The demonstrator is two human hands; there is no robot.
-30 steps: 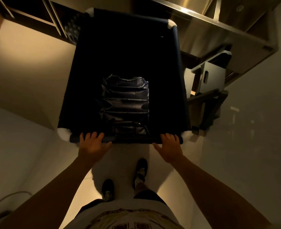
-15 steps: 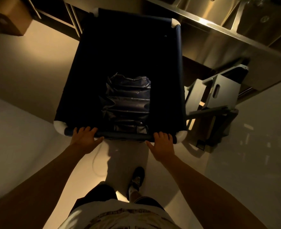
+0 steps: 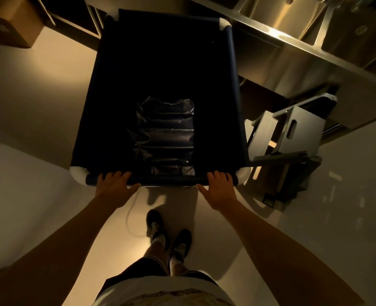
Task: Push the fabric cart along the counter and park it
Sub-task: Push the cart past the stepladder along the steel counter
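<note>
The fabric cart (image 3: pixel 234 89) is a deep dark-blue bin with white corner caps, straight in front of me. A crumpled dark plastic bag (image 3: pixel 165 133) lies at its bottom. My left hand (image 3: pixel 114 184) grips the near top rail at its left end. My right hand (image 3: pixel 221 186) grips the same rail near the right corner. The steel counter (image 3: pixel 293 47) with sink basins runs along the cart's right side, toward the top right.
A grey metal step stool (image 3: pixel 293 133) stands just right of the cart, under the counter's edge. A cardboard box (image 3: pixel 12 25) sits at the top left by dark shelving (image 3: pixel 72 21). A thin white cord (image 3: pixel 129 215) loops on the pale floor near my feet.
The cart has rolled forward along the counter and I have stepped after it; the sink basins and the cardboard box have come further into view. Both hands stay on the rail.
</note>
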